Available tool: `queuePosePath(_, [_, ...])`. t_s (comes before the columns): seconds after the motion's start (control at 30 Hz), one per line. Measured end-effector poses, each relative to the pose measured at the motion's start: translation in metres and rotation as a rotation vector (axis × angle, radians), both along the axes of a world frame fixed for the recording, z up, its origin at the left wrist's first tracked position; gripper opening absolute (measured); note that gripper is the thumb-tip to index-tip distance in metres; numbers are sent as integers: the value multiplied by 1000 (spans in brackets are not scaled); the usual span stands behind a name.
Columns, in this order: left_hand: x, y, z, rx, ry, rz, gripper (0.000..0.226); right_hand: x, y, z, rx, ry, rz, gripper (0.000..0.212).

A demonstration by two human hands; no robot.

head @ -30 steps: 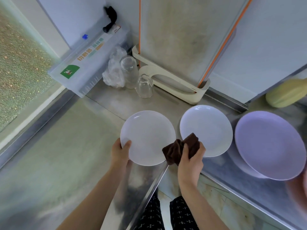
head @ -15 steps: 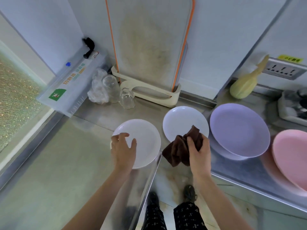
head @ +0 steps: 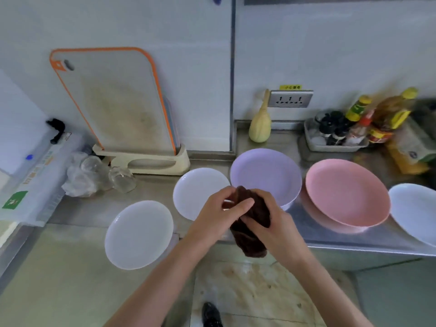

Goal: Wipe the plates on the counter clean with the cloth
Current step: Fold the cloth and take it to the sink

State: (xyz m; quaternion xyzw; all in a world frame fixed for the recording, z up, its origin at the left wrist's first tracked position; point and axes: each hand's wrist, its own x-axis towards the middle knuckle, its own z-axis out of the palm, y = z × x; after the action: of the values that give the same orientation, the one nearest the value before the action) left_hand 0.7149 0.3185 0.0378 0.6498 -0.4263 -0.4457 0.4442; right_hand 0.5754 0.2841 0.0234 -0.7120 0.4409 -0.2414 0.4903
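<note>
Both hands grasp the bunched dark brown cloth [head: 251,228] above the counter's front edge: the left hand [head: 220,214] pinches its upper part, and the right hand [head: 271,224] curls around its middle. On the steel counter [head: 330,237] lie five round plates: two small white ones [head: 139,234] [head: 197,191], a lilac one [head: 269,173], a pink one [head: 346,191] and a white one [head: 415,208] at the far right.
</note>
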Motion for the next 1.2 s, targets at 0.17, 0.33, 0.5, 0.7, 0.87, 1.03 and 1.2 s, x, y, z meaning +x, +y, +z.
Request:
queuePosePath(0.17, [-81,-22,10,-39,127,-72,10,-93,2,20,137,-267,-79,54])
queuePosePath(0.33, [-174,-48,15,57,514,-18,13,-198,1,19,417,-616,-241,54])
queuePosePath(0.5, [-245,-73,0,293,822,-103,42,-273,10,10,364,-561,-277,42])
queuePosePath(0.7, [-314,-97,3,273,655,-296,28,-335,7,-1,338,-639,-587,28])
queuePosePath(0.87, [-358,-127,3,320,460,-637,60,-379,-8,16,191,-374,-538,38])
queuePosePath(1.03, [-407,-177,-10,402,526,-881,59,-436,-36,31,239,-468,-669,20])
queuePosePath(1.2, [-458,-240,-4,390,498,-1211,75,-488,-62,47,20,-404,-812,7])
